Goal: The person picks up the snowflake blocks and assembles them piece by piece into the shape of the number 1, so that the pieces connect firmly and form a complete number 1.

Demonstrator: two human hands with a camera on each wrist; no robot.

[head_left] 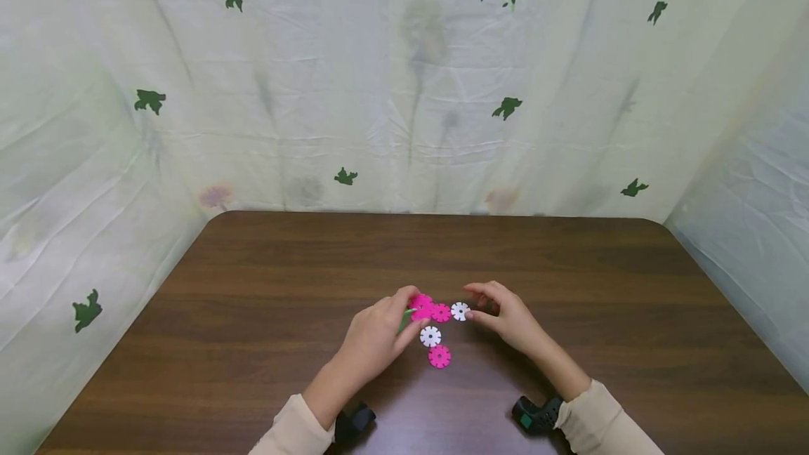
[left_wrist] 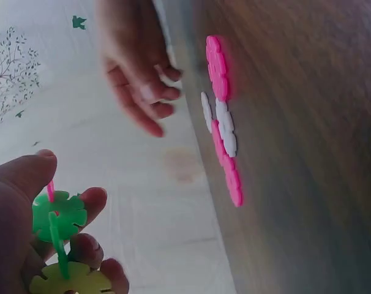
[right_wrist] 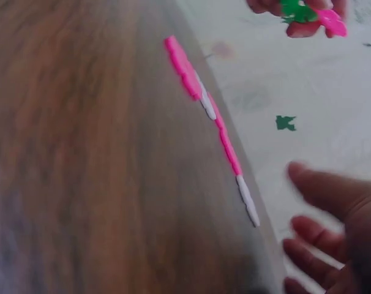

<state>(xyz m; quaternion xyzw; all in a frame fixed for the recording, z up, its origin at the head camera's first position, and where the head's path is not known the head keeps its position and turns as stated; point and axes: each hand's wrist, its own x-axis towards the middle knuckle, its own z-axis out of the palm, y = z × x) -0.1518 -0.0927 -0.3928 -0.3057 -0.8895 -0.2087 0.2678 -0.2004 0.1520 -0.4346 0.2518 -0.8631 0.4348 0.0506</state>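
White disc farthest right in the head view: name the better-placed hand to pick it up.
Probably the right hand: it looks empty and is close beside the white disc. The left hand is farther off and already holds a cluster of coloured discs.

We are viewing the right hand [right_wrist: 357, 236], its fingers [right_wrist: 309, 258] parted, near a white disc [right_wrist: 247, 200] right of pink discs [right_wrist: 228, 147] lying on the table [right_wrist: 81, 159]; at left, the left hand [right_wrist: 302, 29] is holding a green piece [right_wrist: 297, 11] and a pink piece [right_wrist: 332, 23].
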